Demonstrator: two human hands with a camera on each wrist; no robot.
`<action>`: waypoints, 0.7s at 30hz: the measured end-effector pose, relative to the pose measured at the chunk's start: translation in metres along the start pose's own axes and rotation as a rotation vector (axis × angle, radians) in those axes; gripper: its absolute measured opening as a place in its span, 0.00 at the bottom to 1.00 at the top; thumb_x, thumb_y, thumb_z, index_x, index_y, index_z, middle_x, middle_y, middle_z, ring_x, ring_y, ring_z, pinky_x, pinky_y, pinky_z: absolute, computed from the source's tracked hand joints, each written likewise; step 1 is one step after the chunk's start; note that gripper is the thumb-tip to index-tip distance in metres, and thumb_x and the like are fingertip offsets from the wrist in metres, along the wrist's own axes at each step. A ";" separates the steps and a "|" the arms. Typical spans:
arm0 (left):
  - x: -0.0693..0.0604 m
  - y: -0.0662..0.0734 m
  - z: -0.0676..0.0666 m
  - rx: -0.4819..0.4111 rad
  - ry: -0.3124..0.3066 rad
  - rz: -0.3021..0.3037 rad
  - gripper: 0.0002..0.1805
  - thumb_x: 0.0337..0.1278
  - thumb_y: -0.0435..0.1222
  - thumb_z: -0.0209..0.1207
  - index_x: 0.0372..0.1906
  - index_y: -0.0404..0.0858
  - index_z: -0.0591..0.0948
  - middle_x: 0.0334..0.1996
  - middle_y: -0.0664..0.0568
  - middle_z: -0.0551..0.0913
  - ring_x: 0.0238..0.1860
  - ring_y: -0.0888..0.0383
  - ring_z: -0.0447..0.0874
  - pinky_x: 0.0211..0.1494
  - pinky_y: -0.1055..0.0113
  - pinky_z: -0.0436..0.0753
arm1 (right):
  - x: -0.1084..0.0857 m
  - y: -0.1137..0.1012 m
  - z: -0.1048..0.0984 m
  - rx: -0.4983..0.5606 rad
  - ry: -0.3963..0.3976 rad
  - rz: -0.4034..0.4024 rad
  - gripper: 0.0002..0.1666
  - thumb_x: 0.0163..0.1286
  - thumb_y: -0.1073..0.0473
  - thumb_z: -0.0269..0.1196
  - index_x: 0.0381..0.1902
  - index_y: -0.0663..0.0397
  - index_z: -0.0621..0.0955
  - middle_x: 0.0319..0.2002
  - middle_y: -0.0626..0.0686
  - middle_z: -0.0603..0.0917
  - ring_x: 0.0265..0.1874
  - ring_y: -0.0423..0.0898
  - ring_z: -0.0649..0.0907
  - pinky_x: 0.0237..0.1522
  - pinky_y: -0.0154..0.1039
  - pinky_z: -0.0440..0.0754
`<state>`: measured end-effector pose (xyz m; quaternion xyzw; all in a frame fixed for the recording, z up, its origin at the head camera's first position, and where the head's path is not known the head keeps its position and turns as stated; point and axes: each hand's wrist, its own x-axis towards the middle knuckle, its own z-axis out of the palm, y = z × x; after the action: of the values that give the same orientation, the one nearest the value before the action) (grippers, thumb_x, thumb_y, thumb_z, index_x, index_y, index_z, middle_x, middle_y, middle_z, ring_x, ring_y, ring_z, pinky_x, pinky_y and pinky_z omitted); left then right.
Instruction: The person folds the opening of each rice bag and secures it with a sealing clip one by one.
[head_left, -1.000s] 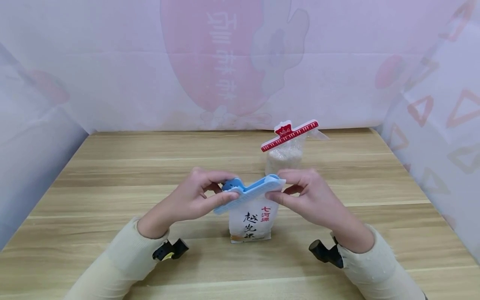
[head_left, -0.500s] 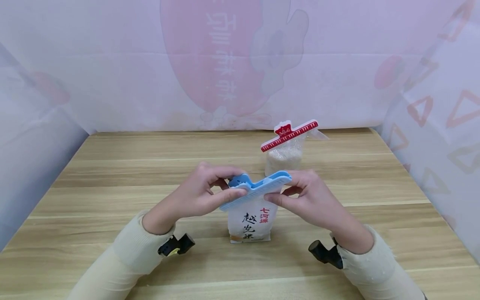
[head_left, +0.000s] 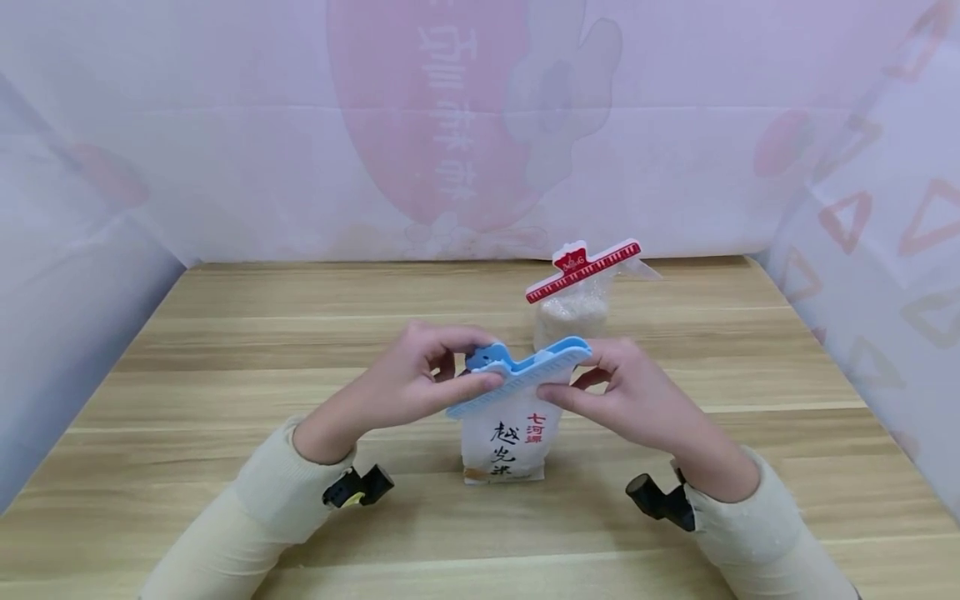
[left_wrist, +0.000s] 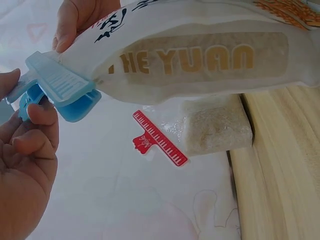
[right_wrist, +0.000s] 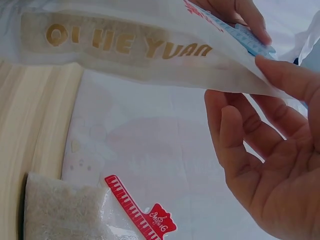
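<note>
A white rice bag (head_left: 510,450) with black and red lettering stands upright on the wooden table. Across its top lies a light blue sealing clip (head_left: 536,375), tilted up toward the right. My left hand (head_left: 412,379) pinches the handle of this clip between thumb and fingers. In the left wrist view the clip (left_wrist: 62,85) spans the narrowed top of the bag (left_wrist: 200,60). My right hand (head_left: 626,396) pinches the bag's upper right edge, just below the clip's right end. The right wrist view shows the thumb and fingers of that hand (right_wrist: 270,145) on either side of the bag edge.
Behind the white bag stands a clear bag of rice (head_left: 573,317), fastened by a red and white clip (head_left: 583,271) with a piano-key pattern. The wooden table (head_left: 300,333) ends at a printed cloth backdrop (head_left: 255,183), with cloth at both sides.
The blue clip and my left hand have shifted right and slightly up along the bag's top. My right hand keeps its pinch on the bag's edge.
</note>
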<state>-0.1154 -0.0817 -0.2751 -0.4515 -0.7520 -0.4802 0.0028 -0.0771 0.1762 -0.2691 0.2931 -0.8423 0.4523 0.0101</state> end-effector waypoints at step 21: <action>-0.021 -0.018 0.000 0.005 -0.066 -0.174 0.19 0.57 0.35 0.68 0.54 0.38 0.82 0.47 0.52 0.87 0.49 0.57 0.84 0.42 0.65 0.82 | 0.005 0.012 -0.001 0.054 -0.232 0.135 0.20 0.60 0.57 0.73 0.50 0.55 0.83 0.48 0.50 0.85 0.51 0.48 0.81 0.51 0.40 0.85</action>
<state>-0.1152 -0.0983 -0.2970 -0.4001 -0.7892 -0.4617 -0.0626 -0.0876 0.1793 -0.2764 0.2864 -0.8431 0.4374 -0.1257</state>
